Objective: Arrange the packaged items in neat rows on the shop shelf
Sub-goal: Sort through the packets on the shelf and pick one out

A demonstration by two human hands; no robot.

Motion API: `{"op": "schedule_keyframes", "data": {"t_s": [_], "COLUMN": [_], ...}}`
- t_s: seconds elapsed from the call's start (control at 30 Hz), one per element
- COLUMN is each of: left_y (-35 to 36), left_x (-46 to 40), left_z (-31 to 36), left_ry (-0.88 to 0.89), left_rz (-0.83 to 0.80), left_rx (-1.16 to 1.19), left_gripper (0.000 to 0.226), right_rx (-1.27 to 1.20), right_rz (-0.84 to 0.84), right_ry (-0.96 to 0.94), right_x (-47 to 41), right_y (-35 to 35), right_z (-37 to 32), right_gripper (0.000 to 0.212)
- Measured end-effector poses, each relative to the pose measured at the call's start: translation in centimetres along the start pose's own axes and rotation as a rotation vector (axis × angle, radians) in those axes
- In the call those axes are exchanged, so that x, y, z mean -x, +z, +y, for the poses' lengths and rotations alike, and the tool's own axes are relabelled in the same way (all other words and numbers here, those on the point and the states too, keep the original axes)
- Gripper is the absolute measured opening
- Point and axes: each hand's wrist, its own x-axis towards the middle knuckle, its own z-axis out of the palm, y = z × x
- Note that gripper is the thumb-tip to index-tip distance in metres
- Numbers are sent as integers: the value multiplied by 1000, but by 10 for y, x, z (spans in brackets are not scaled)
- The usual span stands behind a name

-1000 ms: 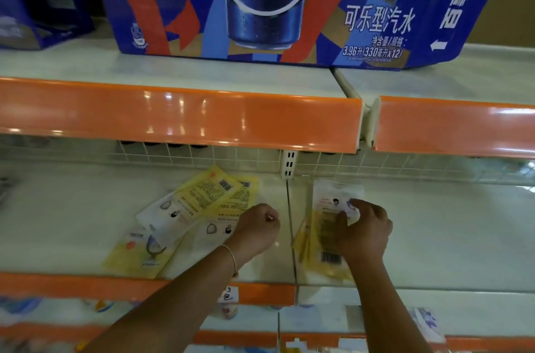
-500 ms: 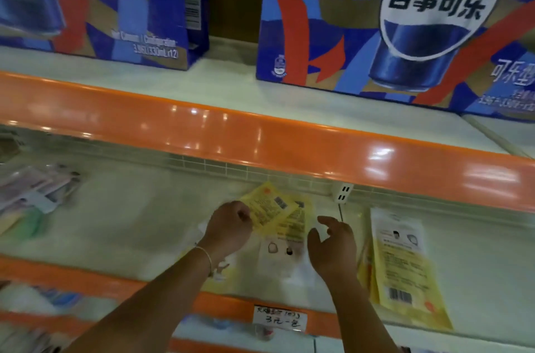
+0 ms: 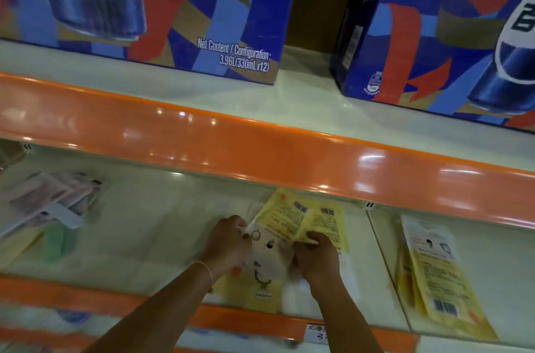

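On the middle shelf, both hands meet over a loose heap of yellow packets: the left hand pinches the heap's left edge, and the right hand has its fingers curled onto the top packets, hiding their lower halves. The packets fan out with long axes running away from the shelf's orange front lip. A separate neat stack lies flat to the right, lengthwise front to back, while the blurred items at far left cannot be identified.
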Motion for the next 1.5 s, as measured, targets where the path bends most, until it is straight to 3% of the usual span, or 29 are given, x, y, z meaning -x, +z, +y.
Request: {"op": "schedule_keyframes", "data": {"t_s": [0.13, 0.23, 0.3, 0.4, 0.57, 0.87, 0.97, 1.07, 1.27, 1.5], "left_y": [-3, -5, -4, -5, -6, 21, 41, 65, 116, 162], "left_x": [-1, 2, 3, 6, 11, 22, 28, 36, 47, 61], "left_z": [-2, -1, 1, 2, 13, 64, 84, 107, 158, 207], "left_ry": [-42, -56, -73, -119, -138, -191, -228, -245, -265, -131], "left_rz": [-53, -125, -203, -280, -271, -195, -137, -139, -186, -311], "left_rx": [120, 222, 311, 378, 425, 720, 765, 739, 606, 495], "left_gripper": [24, 6, 28, 36, 53, 22, 27, 24, 24, 28], "right_rx": [-12, -19, -81, -196, -324, -349, -305, -268, -304, -391], "right_rz": [21, 24, -28, -167, -267, -342, -374, -306, -152, 43], "right_ry": [29, 41, 63, 81, 8, 7, -7, -32, -53, -54], "right_x": [4, 4, 4, 7, 12, 14, 14, 11, -4, -29], "right_y": [9, 11, 11, 8, -9, -64, -93, -122, -179, -243], "right_z": [0, -1, -2, -1, 1, 12, 24, 39, 71, 108], "right_gripper": [54, 59, 43, 23, 10, 17, 15, 7, 12, 11]}}
